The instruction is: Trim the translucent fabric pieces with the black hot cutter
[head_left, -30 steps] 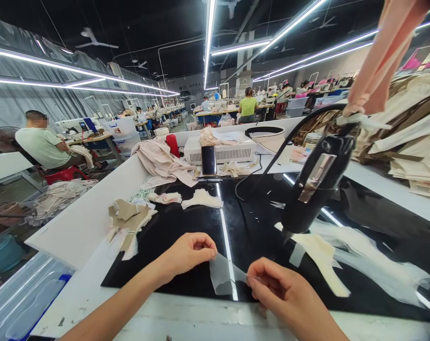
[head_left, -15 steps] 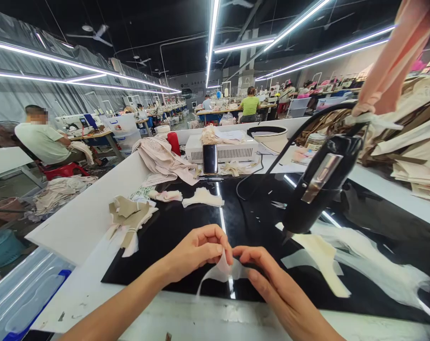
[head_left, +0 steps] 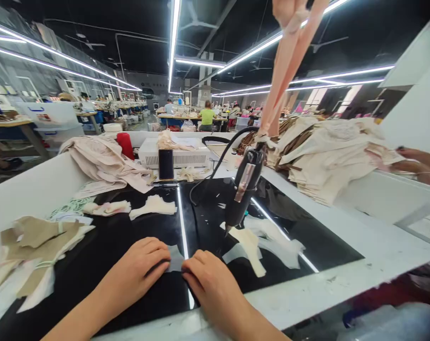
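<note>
A small translucent white fabric piece (head_left: 175, 259) lies on the glossy black board (head_left: 137, 303), between my two hands. My left hand (head_left: 144, 265) has its fingers bent together at the piece's left edge. My right hand (head_left: 210, 274) is closed at the piece's right edge, fingertips curled under. A black hand-held tool (head_left: 244, 184) hangs tip down from a pink cloth strip (head_left: 281, 71), beyond and right of my right hand. Cream fabric (head_left: 250, 246) and sheer white pieces (head_left: 282, 244) lie under and beside its tip.
Fabric bundles (head_left: 40, 241) lie at the left, with a cream piece (head_left: 154, 206) farther back. A phone (head_left: 165, 164) leans against a white vented box (head_left: 192, 156). Cloth piles (head_left: 332, 151) stand at the right; a person in green (head_left: 207, 116) sits in the background.
The view has turned right. My hands have lowered to the board and moved apart on either side of the sheer piece, which was raised in my left fingers and now lies flat.
</note>
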A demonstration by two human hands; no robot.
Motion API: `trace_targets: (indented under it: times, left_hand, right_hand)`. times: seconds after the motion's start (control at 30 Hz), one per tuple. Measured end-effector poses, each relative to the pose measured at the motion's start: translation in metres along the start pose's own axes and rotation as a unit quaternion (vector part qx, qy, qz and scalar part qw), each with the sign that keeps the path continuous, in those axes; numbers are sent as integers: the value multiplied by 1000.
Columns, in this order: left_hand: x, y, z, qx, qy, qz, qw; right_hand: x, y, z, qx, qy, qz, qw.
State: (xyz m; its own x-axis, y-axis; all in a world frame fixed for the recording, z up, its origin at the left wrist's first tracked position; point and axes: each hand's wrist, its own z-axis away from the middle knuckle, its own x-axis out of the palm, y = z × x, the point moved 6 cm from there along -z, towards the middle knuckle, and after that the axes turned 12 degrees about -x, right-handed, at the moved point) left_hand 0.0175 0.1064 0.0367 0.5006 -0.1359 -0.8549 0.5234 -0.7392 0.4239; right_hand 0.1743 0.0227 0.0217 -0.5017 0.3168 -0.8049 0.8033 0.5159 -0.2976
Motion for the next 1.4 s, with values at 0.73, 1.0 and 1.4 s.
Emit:
trace_targets:
  times: [0.73,1.0,1.4]
  left_hand:
    - [23,101,-14,214,14,-49,975]
    - [31,103,-3,242,33,-39,969]
    - [52,110,-7,276,54,5,960]
  right_hand:
    - [-82,48,72,-35,24,251,967]
    - [-77,77,49,20,25,196,980]
    - [-130,149,31,159,63,64,983]
